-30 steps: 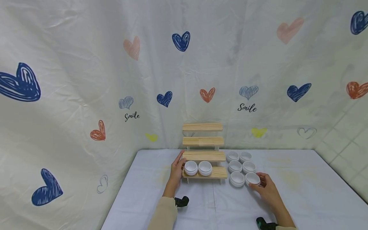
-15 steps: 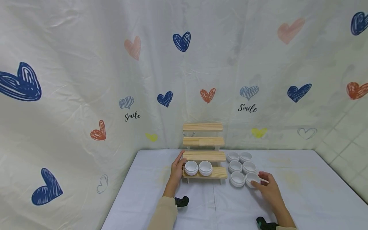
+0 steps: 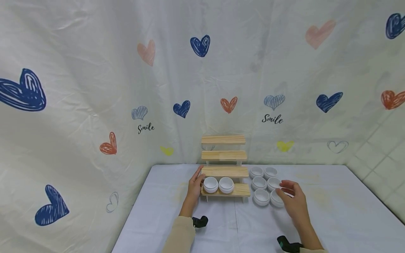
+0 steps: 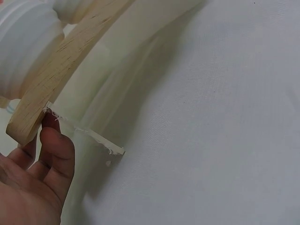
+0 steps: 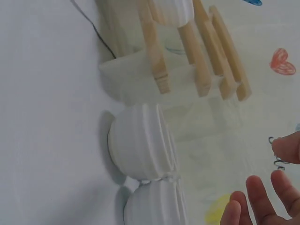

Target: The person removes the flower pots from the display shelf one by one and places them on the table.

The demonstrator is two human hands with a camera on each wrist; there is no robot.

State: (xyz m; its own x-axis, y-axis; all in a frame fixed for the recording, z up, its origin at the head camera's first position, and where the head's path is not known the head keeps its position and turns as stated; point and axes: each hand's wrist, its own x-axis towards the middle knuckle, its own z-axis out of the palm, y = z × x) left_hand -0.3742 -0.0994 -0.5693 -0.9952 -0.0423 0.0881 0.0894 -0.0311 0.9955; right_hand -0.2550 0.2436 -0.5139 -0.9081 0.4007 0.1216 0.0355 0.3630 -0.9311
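Right grip (image 3: 289,196), having let go of the near-right jar (image 3: 276,200), is lifting open-fingered above it on the worktop (image 3: 332,211), while the left hand (image 3: 193,188) is still steadying the rack (image 3: 240,190).

Left hand (image 4: 28,187) fingertips touch the wooden shelf (image 4: 61,65) end — white jar (image 4: 23,47) above

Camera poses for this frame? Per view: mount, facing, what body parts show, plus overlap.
Head: worn on the head, looks forward and down at the table, wooden tiered rack and white jars; both forearms, left hand and right hand show.
Left wrist: close beside the rack's lowest shelf; left fingers touch its end.
Right wrist: low over the cloth, looks past two jars to the rack; fingertips show.
Shared: rack and jars in all three.
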